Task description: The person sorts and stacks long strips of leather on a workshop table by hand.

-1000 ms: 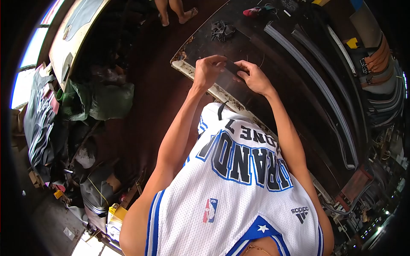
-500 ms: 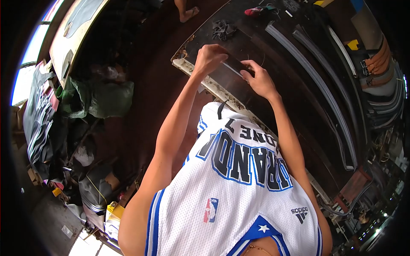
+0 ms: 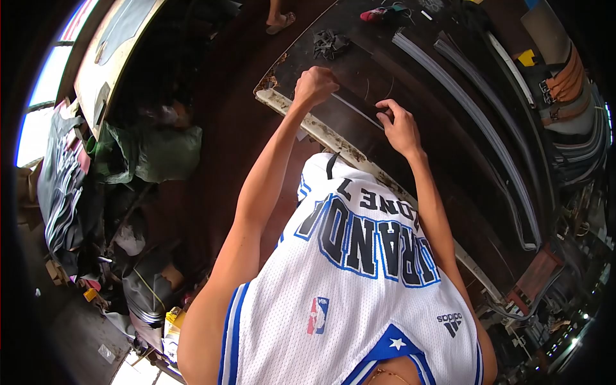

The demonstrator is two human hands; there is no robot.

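Observation:
A thin strip with a light grey edge (image 3: 358, 110) runs between my two hands, over the near edge of the dark table. My left hand (image 3: 316, 85) is closed at its far left end, fingers curled inward. At the other end, my right hand (image 3: 402, 128) has thumb and index finger brought together on the strip. Part of the strip is hard to tell from the dark tabletop. Fine loose threads (image 3: 392, 88) curve up just beyond the right hand.
Long grey strips (image 3: 465, 106) lie lengthwise on the table (image 3: 443, 167). A dark tangled bundle (image 3: 330, 43) and a red item (image 3: 375, 13) sit farther back. Brown belts (image 3: 564, 83) hang at the right. A green bag (image 3: 163, 154) is at the left. A person's foot (image 3: 281, 23) shows beyond.
My right hand has moved right and slightly down, away from the left hand, and more of the strip shows between them. My left hand has stayed nearly in place.

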